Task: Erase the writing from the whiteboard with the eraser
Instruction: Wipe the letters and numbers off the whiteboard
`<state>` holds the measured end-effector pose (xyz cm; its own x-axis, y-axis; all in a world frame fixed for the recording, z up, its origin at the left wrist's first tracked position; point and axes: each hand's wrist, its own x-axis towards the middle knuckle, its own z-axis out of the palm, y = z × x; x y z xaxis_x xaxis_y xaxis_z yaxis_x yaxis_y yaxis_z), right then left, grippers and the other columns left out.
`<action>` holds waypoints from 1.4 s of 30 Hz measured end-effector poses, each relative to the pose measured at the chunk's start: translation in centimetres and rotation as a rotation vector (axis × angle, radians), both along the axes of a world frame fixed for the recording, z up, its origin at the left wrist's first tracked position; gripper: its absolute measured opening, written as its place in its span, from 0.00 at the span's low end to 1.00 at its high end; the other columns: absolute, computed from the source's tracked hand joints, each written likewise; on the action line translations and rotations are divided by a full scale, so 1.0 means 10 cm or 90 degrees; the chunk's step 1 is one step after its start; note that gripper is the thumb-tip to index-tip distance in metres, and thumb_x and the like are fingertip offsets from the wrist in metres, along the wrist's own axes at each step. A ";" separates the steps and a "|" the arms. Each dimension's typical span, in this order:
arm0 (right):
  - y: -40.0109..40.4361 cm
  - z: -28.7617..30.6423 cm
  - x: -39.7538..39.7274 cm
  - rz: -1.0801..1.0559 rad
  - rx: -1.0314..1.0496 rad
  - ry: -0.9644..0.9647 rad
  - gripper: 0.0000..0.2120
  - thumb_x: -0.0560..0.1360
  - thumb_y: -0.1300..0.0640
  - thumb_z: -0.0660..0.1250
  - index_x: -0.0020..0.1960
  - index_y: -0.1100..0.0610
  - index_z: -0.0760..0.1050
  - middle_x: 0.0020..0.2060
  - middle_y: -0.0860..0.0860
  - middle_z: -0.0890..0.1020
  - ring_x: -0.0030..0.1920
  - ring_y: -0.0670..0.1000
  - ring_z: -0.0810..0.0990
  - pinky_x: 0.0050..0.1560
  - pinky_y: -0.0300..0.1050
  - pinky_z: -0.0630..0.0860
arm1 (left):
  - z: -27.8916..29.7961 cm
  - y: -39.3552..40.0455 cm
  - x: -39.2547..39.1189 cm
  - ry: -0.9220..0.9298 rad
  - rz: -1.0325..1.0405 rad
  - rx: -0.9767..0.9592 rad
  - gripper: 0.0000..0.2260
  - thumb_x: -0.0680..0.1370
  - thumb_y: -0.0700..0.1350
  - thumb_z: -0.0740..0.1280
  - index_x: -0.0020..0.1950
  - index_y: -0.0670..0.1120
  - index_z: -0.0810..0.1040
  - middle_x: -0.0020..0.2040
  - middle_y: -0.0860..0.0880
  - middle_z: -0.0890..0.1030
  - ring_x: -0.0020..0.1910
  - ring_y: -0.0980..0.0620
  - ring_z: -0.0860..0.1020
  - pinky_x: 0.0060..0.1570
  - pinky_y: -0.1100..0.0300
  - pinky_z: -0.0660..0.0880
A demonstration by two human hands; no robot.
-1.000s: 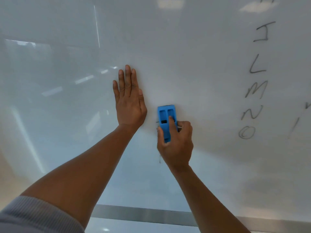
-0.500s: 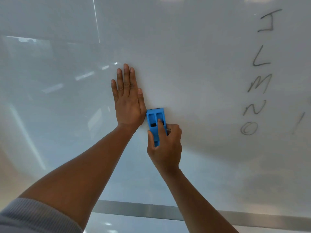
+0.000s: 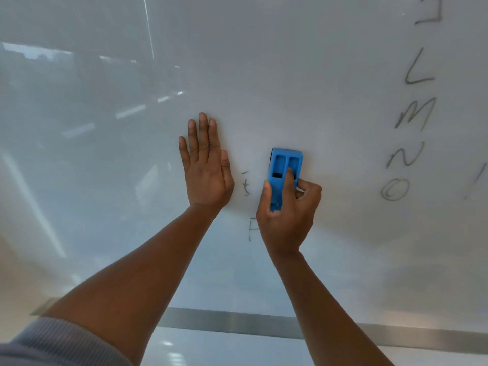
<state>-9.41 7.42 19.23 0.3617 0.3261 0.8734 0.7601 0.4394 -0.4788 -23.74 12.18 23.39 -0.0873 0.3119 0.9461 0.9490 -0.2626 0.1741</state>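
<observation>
The whiteboard [image 3: 303, 75] fills the view. My right hand [image 3: 289, 215] grips a blue eraser [image 3: 285, 167] and presses it flat on the board near the middle. My left hand [image 3: 204, 165] lies flat on the board with fingers together, just left of the eraser. Between the two hands are faint partly wiped marks [image 3: 246, 184], and a faint letter [image 3: 252, 228] sits below them. A column of dark handwritten letters [image 3: 412, 114] runs down the right side, ending in an O [image 3: 395, 192]. A single stroke [image 3: 475, 184] shows at the far right edge.
A metal frame strip [image 3: 237, 324] runs along the board's bottom edge. Ceiling lights and room shapes reflect on the glossy left half of the board [image 3: 79, 101]. A grey sleeve [image 3: 52, 344] covers my left upper arm.
My right hand slid the eraser left against my left hand, then back to the right. Faint marks between the hands are now uncovered. My left hand stayed flat on the board.
</observation>
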 end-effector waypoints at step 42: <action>0.28 0.21 0.51 0.103 0.119 -0.810 0.18 0.65 0.51 0.70 0.54 0.56 0.78 0.48 0.56 0.73 0.45 0.57 0.70 0.44 0.51 0.67 | 0.03 -0.09 -0.16 0.059 -0.042 -0.029 0.26 0.84 0.39 0.54 0.81 0.38 0.51 0.81 0.39 0.52 0.80 0.49 0.44 0.79 0.44 0.44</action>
<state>-4.30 10.19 21.33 -0.7833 0.1249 0.6089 0.5655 0.5499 0.6147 -25.39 11.24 23.71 0.0220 0.3575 0.9337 0.9428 -0.3182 0.0996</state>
